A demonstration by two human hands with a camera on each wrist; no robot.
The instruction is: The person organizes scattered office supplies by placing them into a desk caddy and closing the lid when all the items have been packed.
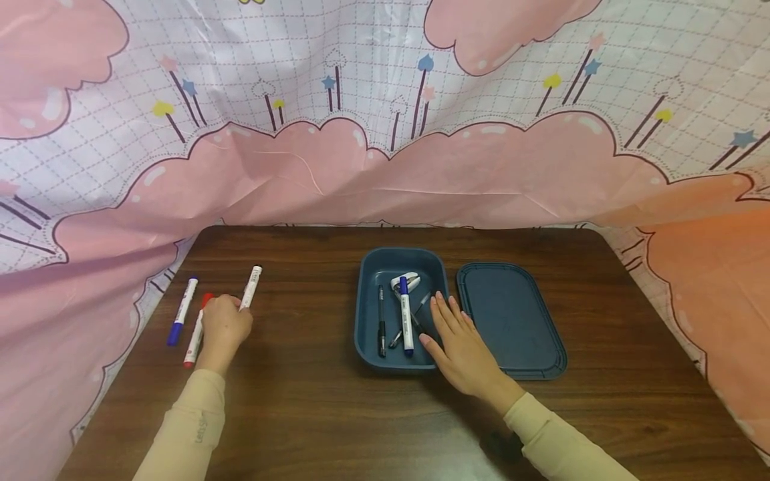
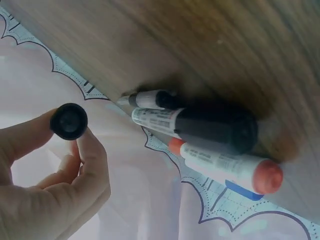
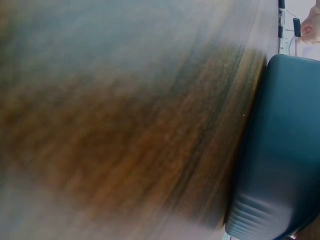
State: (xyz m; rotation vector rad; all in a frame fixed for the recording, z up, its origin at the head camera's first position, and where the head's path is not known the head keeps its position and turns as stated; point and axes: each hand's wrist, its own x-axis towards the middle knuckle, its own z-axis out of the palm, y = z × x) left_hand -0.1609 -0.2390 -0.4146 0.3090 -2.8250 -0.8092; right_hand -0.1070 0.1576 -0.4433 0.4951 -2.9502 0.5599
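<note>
My left hand (image 1: 225,327) pinches a marker between thumb and fingers, its round black end (image 2: 69,121) facing the left wrist camera. In the head view a white marker barrel (image 1: 250,287) juts out past these fingers. Below the hand lie a red-capped marker (image 2: 227,165) and a larger black-capped marker (image 2: 215,129), with a small black-ended one (image 2: 147,99) beside them. My right hand (image 1: 463,347), fingers straight, rests at the right rim of the blue box (image 1: 357,314). Inside that box are a blue marker (image 1: 406,321), several black pens (image 1: 381,324) and a small white object (image 1: 409,279).
A blue marker (image 1: 182,310) lies at the table's left side. The box's flat blue lid (image 1: 511,314) lies right of the box, partly behind the right hand. A patterned pink and white curtain (image 1: 385,174) hangs behind the dark wooden table (image 1: 307,414).
</note>
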